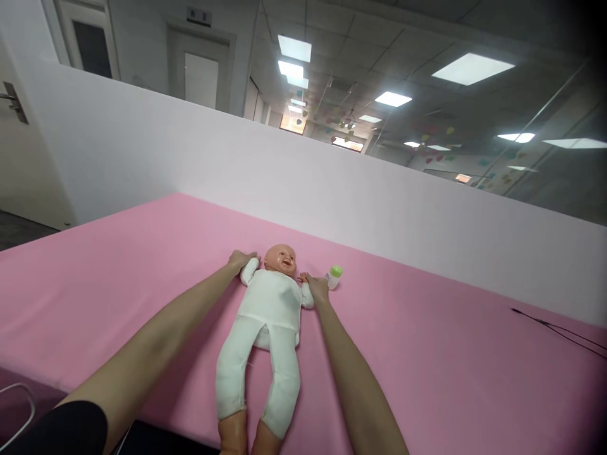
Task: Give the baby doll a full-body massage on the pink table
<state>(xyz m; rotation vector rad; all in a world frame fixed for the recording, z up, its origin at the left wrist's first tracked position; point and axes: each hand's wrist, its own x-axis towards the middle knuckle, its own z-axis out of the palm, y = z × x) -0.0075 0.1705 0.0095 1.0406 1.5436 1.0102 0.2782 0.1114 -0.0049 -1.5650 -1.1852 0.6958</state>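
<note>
Nearest to you, the white-clothed doll [271, 300] lay on its back, its feet toward the near edge of the pink-covered desk [403, 360] and its head toward the far edge. Your left grip [242, 260] was closed on one arm of it, at the small hand, and your right grip [317, 289] on the other. A green-capped bottle [334, 277] was just beside your right grip. Behind the far edge there was a white wall [303, 177].
</note>
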